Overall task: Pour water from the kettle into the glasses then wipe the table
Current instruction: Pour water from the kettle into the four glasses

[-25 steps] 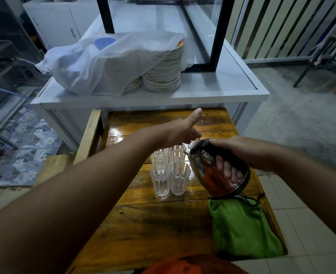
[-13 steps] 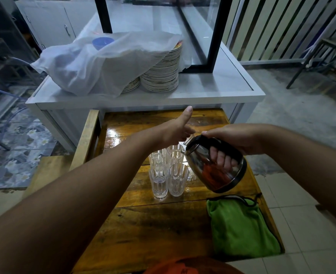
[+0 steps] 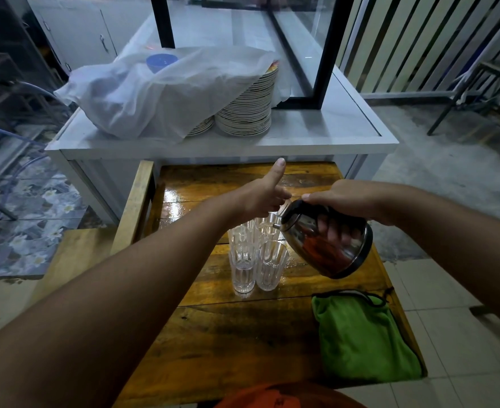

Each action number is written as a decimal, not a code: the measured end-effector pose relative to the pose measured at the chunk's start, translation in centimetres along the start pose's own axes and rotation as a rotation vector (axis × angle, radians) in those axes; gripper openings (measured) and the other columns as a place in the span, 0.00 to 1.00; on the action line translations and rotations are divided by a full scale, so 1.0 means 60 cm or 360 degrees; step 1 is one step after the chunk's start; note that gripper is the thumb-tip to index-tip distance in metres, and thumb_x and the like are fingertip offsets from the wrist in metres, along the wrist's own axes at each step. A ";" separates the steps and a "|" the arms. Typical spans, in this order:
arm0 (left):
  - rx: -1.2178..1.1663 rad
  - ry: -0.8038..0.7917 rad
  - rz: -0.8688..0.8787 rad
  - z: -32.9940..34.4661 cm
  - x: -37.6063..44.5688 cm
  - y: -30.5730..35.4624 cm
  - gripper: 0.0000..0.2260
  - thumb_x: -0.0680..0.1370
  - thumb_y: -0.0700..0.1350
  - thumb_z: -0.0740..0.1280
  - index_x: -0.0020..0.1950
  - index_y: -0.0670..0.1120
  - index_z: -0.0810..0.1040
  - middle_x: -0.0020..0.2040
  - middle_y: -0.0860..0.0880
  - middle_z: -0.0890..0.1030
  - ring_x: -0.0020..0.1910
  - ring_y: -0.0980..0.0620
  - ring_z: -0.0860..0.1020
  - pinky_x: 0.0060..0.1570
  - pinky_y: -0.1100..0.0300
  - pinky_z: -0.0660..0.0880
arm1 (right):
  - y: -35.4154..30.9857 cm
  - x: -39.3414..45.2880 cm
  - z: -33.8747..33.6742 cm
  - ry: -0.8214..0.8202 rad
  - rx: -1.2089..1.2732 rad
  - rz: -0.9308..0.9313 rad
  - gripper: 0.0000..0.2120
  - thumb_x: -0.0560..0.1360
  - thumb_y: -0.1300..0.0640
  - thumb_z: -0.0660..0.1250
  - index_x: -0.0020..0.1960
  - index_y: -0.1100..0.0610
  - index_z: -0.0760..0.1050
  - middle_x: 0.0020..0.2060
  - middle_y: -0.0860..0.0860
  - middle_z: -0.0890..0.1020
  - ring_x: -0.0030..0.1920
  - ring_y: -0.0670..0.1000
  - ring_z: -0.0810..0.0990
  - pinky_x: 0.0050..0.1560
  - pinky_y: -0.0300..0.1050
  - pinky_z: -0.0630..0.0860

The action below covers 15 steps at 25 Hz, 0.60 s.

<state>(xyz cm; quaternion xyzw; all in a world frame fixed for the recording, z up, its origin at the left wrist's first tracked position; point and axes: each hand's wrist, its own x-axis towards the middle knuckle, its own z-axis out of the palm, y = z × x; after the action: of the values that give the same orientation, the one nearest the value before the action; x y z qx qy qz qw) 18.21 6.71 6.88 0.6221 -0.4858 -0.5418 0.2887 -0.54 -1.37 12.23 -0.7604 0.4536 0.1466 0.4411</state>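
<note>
A steel kettle (image 3: 331, 248) with a black lid and base is tilted left, its spout over the rear glasses. My right hand (image 3: 348, 198) grips its handle from above. My left hand (image 3: 260, 195) reaches across with the thumb up, its curled fingers pinching the raised kettle lid near the spout. Several clear ribbed glasses (image 3: 254, 260) stand in a tight cluster on the wooden table (image 3: 228, 334); the front left one holds a little water. A green cloth (image 3: 363, 337) lies folded at the table's near right.
Behind the table, a white counter (image 3: 331, 128) carries stacked plates (image 3: 248, 113) under a white sheet (image 3: 160, 89) and a black-framed glass case. A wooden rail (image 3: 134, 201) runs along the table's left. The far tabletop is wet. Tiled floor lies to the right.
The kettle has risen a little and tilted further toward the glasses. Both hands have kept their holds.
</note>
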 end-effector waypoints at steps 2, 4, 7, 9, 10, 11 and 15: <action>-0.0005 0.0001 0.0002 -0.001 -0.001 -0.002 0.45 0.76 0.72 0.37 0.75 0.41 0.69 0.76 0.39 0.69 0.75 0.43 0.66 0.71 0.49 0.63 | -0.003 0.000 0.001 0.0033 -0.0038 0.0000 0.31 0.81 0.38 0.56 0.42 0.63 0.83 0.31 0.57 0.86 0.25 0.51 0.82 0.33 0.44 0.79; -0.0023 -0.0001 0.0000 -0.001 -0.001 -0.005 0.45 0.76 0.73 0.38 0.75 0.42 0.69 0.75 0.39 0.69 0.75 0.43 0.66 0.69 0.50 0.64 | -0.006 -0.001 0.002 0.0048 -0.0076 0.0003 0.32 0.80 0.38 0.56 0.43 0.64 0.83 0.31 0.57 0.86 0.24 0.51 0.82 0.32 0.44 0.79; -0.0100 0.0029 -0.0027 0.003 -0.003 -0.006 0.45 0.76 0.73 0.39 0.76 0.41 0.68 0.76 0.38 0.68 0.75 0.43 0.66 0.73 0.48 0.62 | -0.009 0.001 0.002 0.0063 -0.0118 0.0007 0.32 0.81 0.38 0.55 0.42 0.64 0.83 0.29 0.56 0.85 0.23 0.51 0.81 0.31 0.43 0.78; -0.0114 0.0038 -0.0029 0.007 -0.006 -0.004 0.45 0.76 0.72 0.39 0.76 0.40 0.67 0.76 0.38 0.67 0.76 0.43 0.65 0.74 0.47 0.61 | -0.012 0.002 0.002 0.0071 -0.0141 0.0010 0.32 0.81 0.38 0.55 0.41 0.64 0.83 0.29 0.56 0.85 0.23 0.51 0.81 0.31 0.42 0.78; -0.0116 0.0041 -0.0027 0.008 -0.007 -0.002 0.45 0.77 0.72 0.39 0.76 0.40 0.66 0.77 0.38 0.67 0.76 0.43 0.65 0.75 0.47 0.61 | -0.013 0.003 0.002 0.0076 -0.0155 0.0013 0.32 0.81 0.38 0.55 0.41 0.64 0.83 0.29 0.55 0.85 0.24 0.51 0.81 0.31 0.42 0.78; -0.0121 0.0045 -0.0027 0.009 -0.009 -0.001 0.45 0.77 0.72 0.38 0.76 0.40 0.66 0.77 0.38 0.67 0.76 0.43 0.65 0.75 0.46 0.60 | -0.015 0.002 0.001 0.0082 -0.0172 0.0015 0.32 0.81 0.38 0.55 0.41 0.64 0.83 0.29 0.55 0.85 0.24 0.51 0.82 0.31 0.43 0.78; -0.0147 0.0058 -0.0020 0.008 -0.011 0.000 0.45 0.77 0.72 0.38 0.76 0.40 0.66 0.77 0.38 0.67 0.76 0.43 0.65 0.75 0.45 0.60 | -0.023 0.004 -0.001 0.0126 -0.0277 0.0035 0.33 0.80 0.37 0.55 0.44 0.64 0.84 0.28 0.54 0.86 0.31 0.55 0.86 0.43 0.50 0.83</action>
<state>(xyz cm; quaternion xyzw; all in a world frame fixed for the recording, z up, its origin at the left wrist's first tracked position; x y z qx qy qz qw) 17.81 7.41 7.05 0.6208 -0.4511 -0.5541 0.3225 0.69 -1.27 12.86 -0.7960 0.4645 0.1602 0.3534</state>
